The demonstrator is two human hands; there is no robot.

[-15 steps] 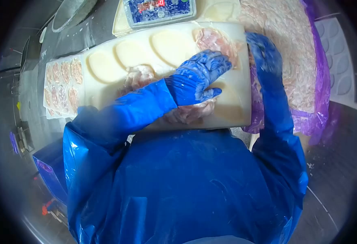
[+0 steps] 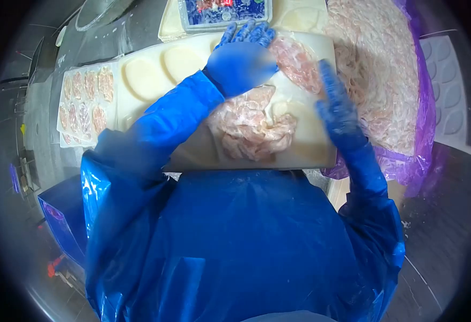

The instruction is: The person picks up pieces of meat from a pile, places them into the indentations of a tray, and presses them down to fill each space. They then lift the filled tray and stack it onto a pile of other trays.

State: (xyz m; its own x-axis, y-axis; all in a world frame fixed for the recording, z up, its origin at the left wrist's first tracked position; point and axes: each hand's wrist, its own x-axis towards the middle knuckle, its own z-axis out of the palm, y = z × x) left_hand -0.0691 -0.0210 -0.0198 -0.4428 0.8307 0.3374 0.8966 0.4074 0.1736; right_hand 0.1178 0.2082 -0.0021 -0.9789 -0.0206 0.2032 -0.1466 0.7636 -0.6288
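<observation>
Both my hands wear blue gloves and long blue sleeves. My left hand stretches away over the white moulded tray, fingers apart near the scale, holding nothing visible; it is blurred. My right hand rests open at the tray's right edge, beside a meat portion in a far cavity. A pile of pale raw meat lies uncovered on the tray's near middle. Empty oval cavities lie to the left.
A large heap of raw meat sits in a purple plastic liner on the right. A filled tray of portions lies at the left. A blue crate stands lower left. A white empty mould tray lies far right.
My left hand has lifted off the meat pile and reached away toward the scale, uncovering the pile. My right hand has drawn back from the far cavity to the tray's right edge.
</observation>
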